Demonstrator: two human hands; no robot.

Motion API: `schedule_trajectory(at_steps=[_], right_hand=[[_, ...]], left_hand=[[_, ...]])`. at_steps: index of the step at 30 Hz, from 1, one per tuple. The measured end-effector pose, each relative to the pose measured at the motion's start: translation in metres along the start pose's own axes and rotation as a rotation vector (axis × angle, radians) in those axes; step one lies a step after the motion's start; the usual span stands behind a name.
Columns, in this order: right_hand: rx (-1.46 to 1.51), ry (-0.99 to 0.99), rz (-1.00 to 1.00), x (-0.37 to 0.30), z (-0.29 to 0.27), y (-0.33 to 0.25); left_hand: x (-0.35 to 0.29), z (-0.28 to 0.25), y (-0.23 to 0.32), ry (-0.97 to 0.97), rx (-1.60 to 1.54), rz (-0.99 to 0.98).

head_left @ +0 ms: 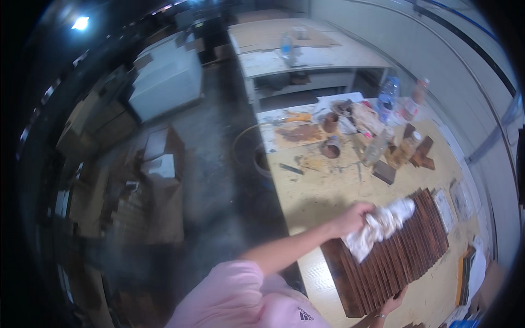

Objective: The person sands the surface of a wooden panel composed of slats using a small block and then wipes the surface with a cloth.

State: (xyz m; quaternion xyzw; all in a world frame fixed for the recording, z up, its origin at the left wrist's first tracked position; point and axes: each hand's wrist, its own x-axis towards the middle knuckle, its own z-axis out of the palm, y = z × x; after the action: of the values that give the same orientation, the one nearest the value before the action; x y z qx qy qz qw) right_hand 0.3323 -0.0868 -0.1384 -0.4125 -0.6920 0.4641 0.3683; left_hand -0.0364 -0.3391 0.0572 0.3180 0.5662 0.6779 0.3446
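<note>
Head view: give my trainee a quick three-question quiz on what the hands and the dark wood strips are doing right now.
1. True or false: the left hand presses a crumpled white cloth onto the row of dark wood strips.
2. Where is the right hand? A) on the clear plastic bottle B) at the near edge of the strips C) on the floor boxes
3. Fill in: the strips lie side by side on a light wooden ____.

Key: 1 true; 2 B; 3 workbench.
</note>
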Motion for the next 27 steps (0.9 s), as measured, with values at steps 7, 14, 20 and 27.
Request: schedule_trajectory(at_steps=[7, 14, 20, 27], right_hand=[[0.451, -0.376, 0.344, -0.071, -0.021, -0.126], [0.131, -0.539, 0.164, -0.153, -0.035, -0.107], [0.005, -0.289, 0.127, -0.156, 0.011, -0.142], [-0.229, -0.063, 0.035, -0.154, 0.024, -0.135]], left_hand=[[-0.044, 0.076, -0.069, -0.058, 0.971, 0.144], [-0.055, 0.076, -0.096, -0.083, 1.008, 0.358], [-0.043, 0.077, -0.076, 0.007, 1.031, 0.407], [-0.051, 0.196, -0.045, -0.281, 0.988, 0.618]])
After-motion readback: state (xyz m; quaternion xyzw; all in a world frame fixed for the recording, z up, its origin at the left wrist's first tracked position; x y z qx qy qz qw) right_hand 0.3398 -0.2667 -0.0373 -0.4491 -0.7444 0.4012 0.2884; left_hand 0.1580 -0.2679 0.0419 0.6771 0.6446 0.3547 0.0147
